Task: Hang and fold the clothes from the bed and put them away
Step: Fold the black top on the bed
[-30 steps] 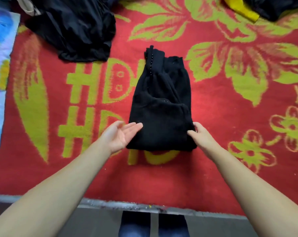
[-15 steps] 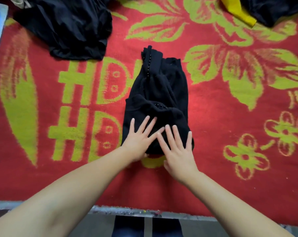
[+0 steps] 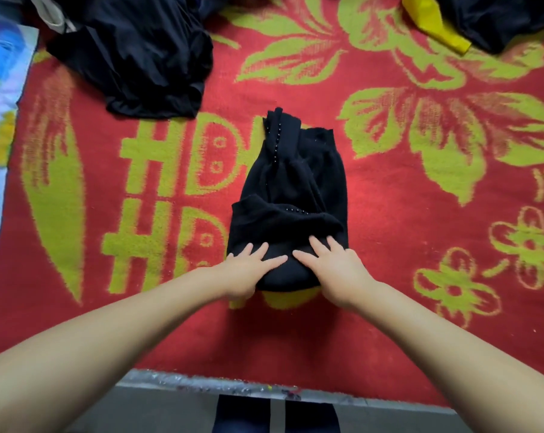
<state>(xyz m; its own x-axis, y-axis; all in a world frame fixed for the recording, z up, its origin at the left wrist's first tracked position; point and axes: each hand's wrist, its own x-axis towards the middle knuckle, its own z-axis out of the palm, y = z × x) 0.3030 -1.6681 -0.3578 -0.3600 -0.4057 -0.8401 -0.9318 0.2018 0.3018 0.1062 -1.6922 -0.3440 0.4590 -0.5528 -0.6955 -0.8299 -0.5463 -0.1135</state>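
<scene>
While both hands press flat with released fingers, left hand (image 3: 248,270) and right hand (image 3: 336,270) smooth a folded black garment (image 3: 292,195) at the bed's (image 3: 420,307) centre (likely setting the fold); unfolded dark clothes (image 3: 133,54) wait at eleven o'clock.

both forearms are bare and sleeveless, the hands (image 3: 248,270) without rings or gloves.

Folded garment (image 3: 291,195) lies mid-blanket (image 3: 389,245). Left hand (image 3: 248,270) & right hand (image 3: 336,270) rest side by side on its near end. Crumpled garment (image 3: 133,54) far left, another garment (image 3: 498,20) far right.
</scene>
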